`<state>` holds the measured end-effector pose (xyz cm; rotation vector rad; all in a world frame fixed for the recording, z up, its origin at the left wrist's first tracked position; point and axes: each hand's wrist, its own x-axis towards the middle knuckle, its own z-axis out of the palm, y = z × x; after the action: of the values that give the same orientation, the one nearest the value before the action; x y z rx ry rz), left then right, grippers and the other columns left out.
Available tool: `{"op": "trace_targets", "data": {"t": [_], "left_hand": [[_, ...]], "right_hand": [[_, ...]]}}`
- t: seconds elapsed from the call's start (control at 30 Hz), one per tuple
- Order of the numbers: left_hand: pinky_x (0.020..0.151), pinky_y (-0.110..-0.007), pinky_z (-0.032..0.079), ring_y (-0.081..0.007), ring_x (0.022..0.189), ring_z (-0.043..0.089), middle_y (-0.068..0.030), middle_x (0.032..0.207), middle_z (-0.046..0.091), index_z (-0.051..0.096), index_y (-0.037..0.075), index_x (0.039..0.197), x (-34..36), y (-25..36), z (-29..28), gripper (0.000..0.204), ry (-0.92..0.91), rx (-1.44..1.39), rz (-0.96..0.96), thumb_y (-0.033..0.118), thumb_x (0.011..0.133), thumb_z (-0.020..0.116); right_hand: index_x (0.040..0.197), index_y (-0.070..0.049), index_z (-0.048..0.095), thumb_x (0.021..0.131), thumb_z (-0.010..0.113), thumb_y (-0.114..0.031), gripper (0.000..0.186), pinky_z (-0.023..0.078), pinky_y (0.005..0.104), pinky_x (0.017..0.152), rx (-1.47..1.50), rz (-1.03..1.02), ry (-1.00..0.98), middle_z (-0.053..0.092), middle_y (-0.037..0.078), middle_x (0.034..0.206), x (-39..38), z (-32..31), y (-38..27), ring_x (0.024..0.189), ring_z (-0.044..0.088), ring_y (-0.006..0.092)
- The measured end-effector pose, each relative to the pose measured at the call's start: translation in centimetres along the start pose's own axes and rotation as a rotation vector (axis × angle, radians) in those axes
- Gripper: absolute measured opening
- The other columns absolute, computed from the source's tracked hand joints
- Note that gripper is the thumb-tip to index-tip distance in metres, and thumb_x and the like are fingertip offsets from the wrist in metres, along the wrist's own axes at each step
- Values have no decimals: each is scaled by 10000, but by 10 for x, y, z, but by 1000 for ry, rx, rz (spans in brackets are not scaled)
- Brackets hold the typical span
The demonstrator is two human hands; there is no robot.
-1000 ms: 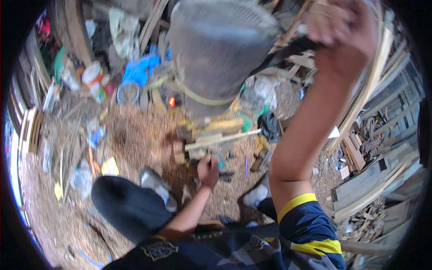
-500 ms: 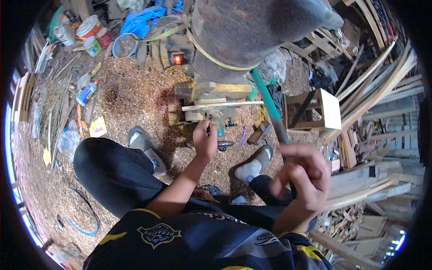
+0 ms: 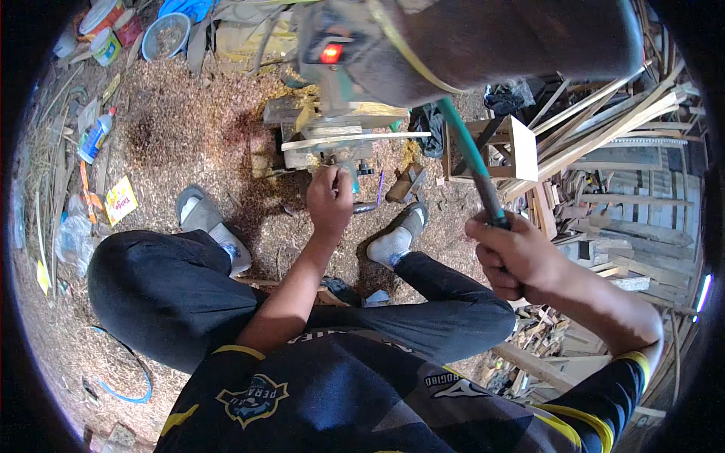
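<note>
My right hand (image 3: 517,257) is closed round the lower end of a green-handled hammer (image 3: 470,147). Its large, dark brown head (image 3: 513,49) looms close at the top of the view, with a yellow band across it. My left hand (image 3: 330,198) has its fingers pressed together by a low wooden and metal work stand (image 3: 306,160). A small dark tip shows above those fingers, but what they pinch is hidden. Across the stand, just beyond the hand, lies a thin pale wood strip (image 3: 355,140). A dark metal bar (image 3: 366,206) is beside the left hand.
Shavings (image 3: 181,143) cover the floor round my feet. A lit red switch (image 3: 331,53) shows beyond the stand. A box-like wooden frame (image 3: 521,151) and stacked boards stand at right. A bucket (image 3: 166,36), paint cans and a blue-white bottle (image 3: 94,141) are at left.
The view has shifted, so the scene sits higher and further left. My right hand, blurred with fingers partly spread before, now grips the handle firmly. The hammer head has turned. My left hand stays at the stand.
</note>
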<state>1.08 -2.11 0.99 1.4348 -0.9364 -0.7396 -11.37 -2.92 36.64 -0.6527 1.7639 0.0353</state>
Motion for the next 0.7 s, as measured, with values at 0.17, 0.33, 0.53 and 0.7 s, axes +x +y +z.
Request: {"op": "trace_targets", "data": {"t": [0.17, 0.33, 0.53, 0.7], "left_hand": [[649, -464, 449, -360, 687, 570, -162, 736, 547, 580, 12, 813, -5, -3, -2, 149, -70, -139, 26, 94, 935, 603], [638, -474, 437, -373, 681, 564, -164, 723, 539, 574, 5, 785, -3, 5, -8, 199, -111, -86, -14, 114, 951, 591], [649, -470, 446, -370, 698, 572, -163, 725, 543, 582, 6, 789, 5, 0, -13, 195, -120, -110, 9, 118, 945, 610], [663, -476, 454, -373, 719, 580, -161, 738, 551, 582, 5, 790, 7, 5, -9, 190, -114, -191, 3, 109, 947, 611]], "right_hand": [[705, -131, 435, 1007, 641, -370, 437, 277, 352, 330, 45, 159, 211, 372, -2, 508, 10, 17, 9, 338, 367, 152], [693, -130, 443, 1000, 661, -331, 427, 321, 364, 331, -43, 60, 287, 396, 0, 513, 23, 31, 16, 339, 385, 160], [650, -150, 414, 1006, 629, -358, 465, 278, 369, 353, 142, 239, 27, 379, 10, 495, 29, 8, 12, 337, 357, 178], [629, -159, 383, 1013, 585, -410, 502, 280, 370, 367, 191, 317, 42, 365, 12, 488, 33, 14, 5, 351, 347, 183]]}}
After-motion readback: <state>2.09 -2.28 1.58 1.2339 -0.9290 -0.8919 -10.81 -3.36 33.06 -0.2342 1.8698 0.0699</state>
